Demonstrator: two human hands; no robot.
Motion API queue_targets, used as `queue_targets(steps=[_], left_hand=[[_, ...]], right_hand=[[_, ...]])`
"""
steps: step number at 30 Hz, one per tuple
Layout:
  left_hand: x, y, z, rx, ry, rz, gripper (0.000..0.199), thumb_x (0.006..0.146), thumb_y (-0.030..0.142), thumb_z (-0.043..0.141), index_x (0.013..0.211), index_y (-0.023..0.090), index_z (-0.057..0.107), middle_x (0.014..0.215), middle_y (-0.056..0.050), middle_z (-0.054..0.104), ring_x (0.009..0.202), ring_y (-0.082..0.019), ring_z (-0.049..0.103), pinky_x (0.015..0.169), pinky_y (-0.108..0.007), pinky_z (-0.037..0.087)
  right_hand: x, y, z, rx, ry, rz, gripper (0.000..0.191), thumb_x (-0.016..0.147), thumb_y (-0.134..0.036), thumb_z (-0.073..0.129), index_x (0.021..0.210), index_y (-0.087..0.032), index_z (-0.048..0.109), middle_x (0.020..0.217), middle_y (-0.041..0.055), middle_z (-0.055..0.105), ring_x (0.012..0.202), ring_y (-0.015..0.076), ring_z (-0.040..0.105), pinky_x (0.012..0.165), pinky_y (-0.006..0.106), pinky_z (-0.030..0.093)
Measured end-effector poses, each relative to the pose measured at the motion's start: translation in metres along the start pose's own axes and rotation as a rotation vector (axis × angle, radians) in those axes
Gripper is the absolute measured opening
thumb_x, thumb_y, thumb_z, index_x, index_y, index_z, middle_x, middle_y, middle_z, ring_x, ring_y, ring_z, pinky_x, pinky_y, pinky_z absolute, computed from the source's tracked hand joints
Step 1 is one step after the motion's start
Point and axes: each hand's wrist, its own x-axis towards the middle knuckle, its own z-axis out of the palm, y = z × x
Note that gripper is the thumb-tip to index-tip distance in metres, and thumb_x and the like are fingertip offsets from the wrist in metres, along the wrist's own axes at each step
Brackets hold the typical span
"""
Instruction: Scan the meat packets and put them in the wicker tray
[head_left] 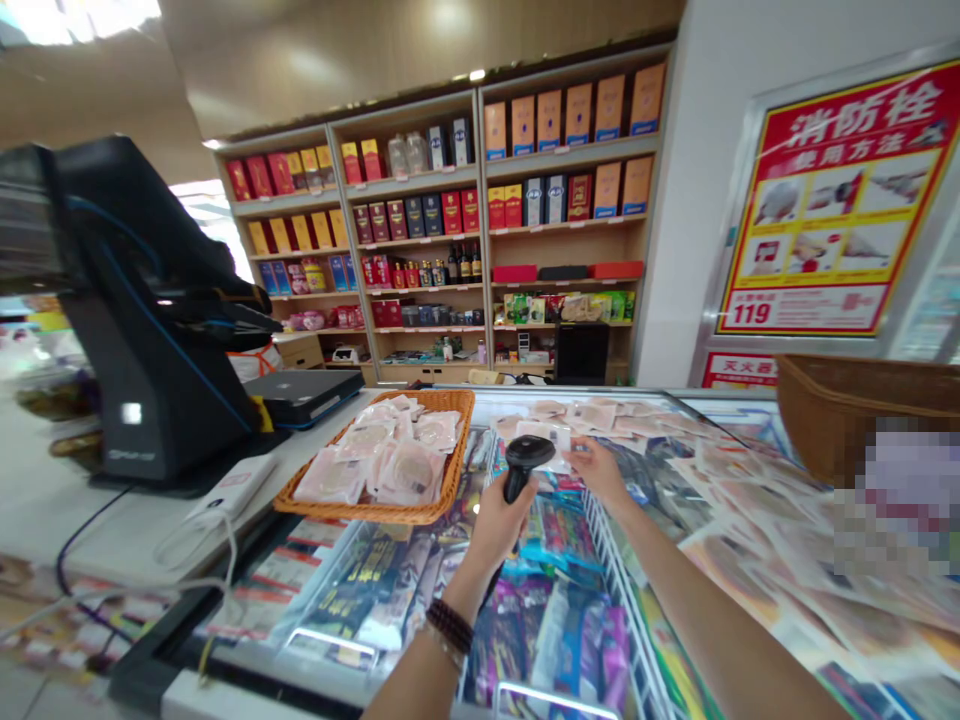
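Observation:
My left hand (496, 525) is wrapped round the grip of a black handheld barcode scanner (529, 452), held upright over the glass-topped freezer. Just right of the scanner, my right hand (598, 468) pinches the edge of a flat, clear-and-white packet (559, 438) with a small printed label. The scanner head partly covers this packet. To the left, an orange wicker basket (457, 470) holds several similar flat packets (409, 470). More loose packets (600, 412) lie on the glass behind my right hand.
A black point-of-sale terminal (165, 330) stands on the left counter, beside a dark flat box (307, 390) and a white cabled device (229, 490). Flat packages (795, 560) spread over the right side near a brown basket (847, 400). Shelves (427, 240) of boxes line the back.

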Motion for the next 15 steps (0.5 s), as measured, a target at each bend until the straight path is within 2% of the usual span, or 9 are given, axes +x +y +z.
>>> queue_targets(steps=[5,15], left_hand=[[-0.0043,0.0118,0.0003,0.008,-0.039,-0.022,0.059,0.076,0.075,0.082,0.087,0.023,0.059,0.052,0.010,0.048,0.037,-0.008,0.042,0.041,-0.023,0.030],[-0.0039,0.0095,0.0006,0.008,-0.035,-0.024,0.059,0.077,0.076,0.082,0.085,0.023,0.057,0.052,0.009,0.047,0.038,-0.008,0.041,0.041,-0.023,0.029]], right_hand=[[-0.0013,-0.0020,0.0005,-0.006,-0.010,-0.010,0.063,0.050,-0.075,0.090,0.083,-0.028,0.063,0.065,0.0004,0.074,0.057,0.0219,0.070,0.055,0.033,0.055],[-0.0022,-0.0036,0.0002,0.001,0.009,0.016,0.059,0.050,-0.069,0.091,0.080,-0.027,0.062,0.065,-0.0006,0.073,0.055,0.0192,0.067,0.057,0.032,0.056]])
